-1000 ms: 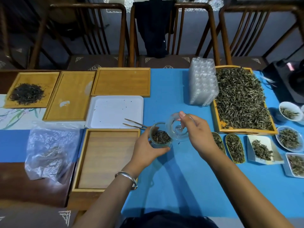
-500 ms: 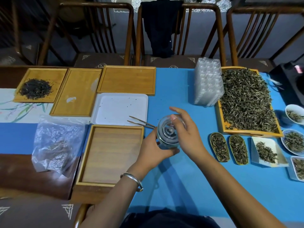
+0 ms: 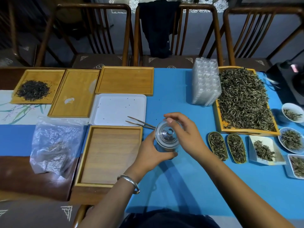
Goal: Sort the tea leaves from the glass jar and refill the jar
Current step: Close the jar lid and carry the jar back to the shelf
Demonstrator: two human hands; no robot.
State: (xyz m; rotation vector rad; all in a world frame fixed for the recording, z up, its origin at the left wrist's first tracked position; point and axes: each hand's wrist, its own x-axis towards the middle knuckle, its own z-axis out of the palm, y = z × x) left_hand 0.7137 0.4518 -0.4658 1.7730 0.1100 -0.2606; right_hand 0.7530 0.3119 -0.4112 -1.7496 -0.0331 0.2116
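A small glass jar (image 3: 166,148) with tea leaves inside stands on the blue cloth (image 3: 181,186) in front of me. Its round glass lid (image 3: 167,135) with a centre knob sits on top of the jar. My left hand (image 3: 151,152) wraps around the jar's side. My right hand (image 3: 185,134) curls over the lid's far and right rim, fingertips on its edge. A large wooden tray heaped with green tea leaves (image 3: 243,101) lies to the right. Thin tweezers (image 3: 139,123) rest on the white tray (image 3: 118,109) just left of the jar.
An empty wooden box tray (image 3: 110,155) sits left of the jar, a crumpled plastic bag (image 3: 56,145) beyond it. Further wooden trays lie at the back left, one with dark tea (image 3: 32,90). Clear plastic containers (image 3: 205,83) are stacked behind; several small dishes of leaves (image 3: 263,150) line the right.
A second ago my right hand held the lid tilted beside the open jar. It has since set the lid flat on top, and the jar now stands closed.
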